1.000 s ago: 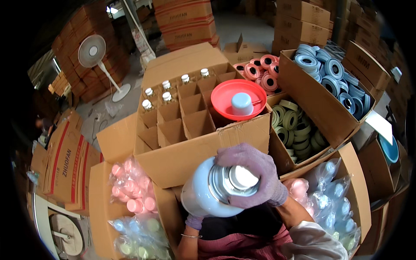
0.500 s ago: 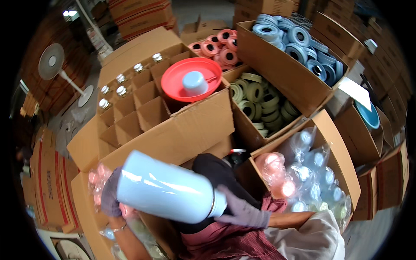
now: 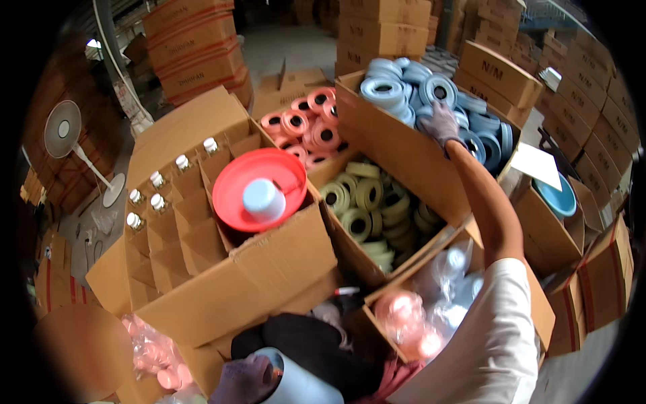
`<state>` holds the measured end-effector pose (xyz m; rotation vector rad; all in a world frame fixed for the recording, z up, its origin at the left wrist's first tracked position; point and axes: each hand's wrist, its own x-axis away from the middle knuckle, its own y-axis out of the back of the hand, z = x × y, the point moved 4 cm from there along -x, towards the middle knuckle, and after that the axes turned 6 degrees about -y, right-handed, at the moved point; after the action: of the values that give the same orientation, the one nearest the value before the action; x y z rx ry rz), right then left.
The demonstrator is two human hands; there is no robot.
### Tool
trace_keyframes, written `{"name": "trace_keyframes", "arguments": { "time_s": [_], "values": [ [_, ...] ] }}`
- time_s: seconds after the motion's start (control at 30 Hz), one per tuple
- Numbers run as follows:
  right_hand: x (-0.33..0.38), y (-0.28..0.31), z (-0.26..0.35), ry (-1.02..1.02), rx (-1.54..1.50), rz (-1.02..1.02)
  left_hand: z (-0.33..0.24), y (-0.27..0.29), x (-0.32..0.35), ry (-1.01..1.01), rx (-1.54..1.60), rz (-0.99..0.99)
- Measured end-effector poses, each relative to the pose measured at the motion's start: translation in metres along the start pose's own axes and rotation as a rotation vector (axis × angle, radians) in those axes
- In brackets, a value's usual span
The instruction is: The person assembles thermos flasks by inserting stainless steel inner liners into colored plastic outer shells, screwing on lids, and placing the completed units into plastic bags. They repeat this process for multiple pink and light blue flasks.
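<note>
Far off to the left of both hands' fingers stands a pale fan (image 3: 64,128), and nearer, just left of the left fingers, lie pink caps (image 3: 158,353) in clear plastic. Beyond the left fingers sits a divided carton (image 3: 235,283), with small white-topped bottles (image 3: 157,202) in some of its compartments. The left hand (image 3: 243,382), gloved in greyish purple, has its fingers curled against a large pale blue bottle (image 3: 301,382), gripping it; the bottle lies just to their right and is cut off by the lower edge of the view. Past those same fingers, on the carton, rests a red basin (image 3: 229,192) with a light blue cup (image 3: 264,200) in it. Pink rings (image 3: 311,141) lie well to the left of the right fingers, green rings (image 3: 377,215) below them on the left, and pink pieces (image 3: 400,310) in clear plastic lower still. The right hand (image 3: 441,126), gloved too, has its fingers down among blue rings (image 3: 397,111); whether they close on one I cannot tell. To their right and lower are a white sheet (image 3: 536,166) and a blue bowl (image 3: 557,197)
</note>
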<state>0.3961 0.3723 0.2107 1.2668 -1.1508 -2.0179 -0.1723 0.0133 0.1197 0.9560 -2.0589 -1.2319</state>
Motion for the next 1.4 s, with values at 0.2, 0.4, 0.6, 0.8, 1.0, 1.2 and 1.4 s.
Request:
{"name": "trace_keyframes", "arguments": {
  "time_s": [0.2, 0.4, 0.6, 0.8, 1.0, 1.2, 1.4],
  "values": [
    [-0.038, -0.068, -0.055, -0.354, 0.060, 0.135, -0.007, 0.016, -0.006, 0.097, 0.080, -0.091],
    [0.009, 0.016, -0.016, -0.120, -0.843, -0.498, -0.009, 0.025, -0.016, 0.041, 0.032, -0.362],
    [0.229, 0.054, 0.135, -0.282, -1.831, 0.691, -0.037, 0.075, -0.038, -0.152, -0.347, -0.753],
    [0.368, 0.125, 0.222, -0.075, -1.695, 1.297, -0.032, 0.085, -0.053, -0.203, -0.225, -0.735],
    [0.406, 0.191, 0.257, 1.277, -0.930, 0.064, -0.010, 0.059, 0.005, 0.050, 1.284, -0.857],
    [0.407, 0.154, 0.276, 0.573, -1.016, 1.199, 0.002, 0.046, 0.029, 0.114, 1.140, -1.034],
    [0.440, 0.172, 0.281, 1.220, -1.066, 0.184, -0.007, 0.044, 0.035, -0.053, 1.316, -0.881]
  ]
}}
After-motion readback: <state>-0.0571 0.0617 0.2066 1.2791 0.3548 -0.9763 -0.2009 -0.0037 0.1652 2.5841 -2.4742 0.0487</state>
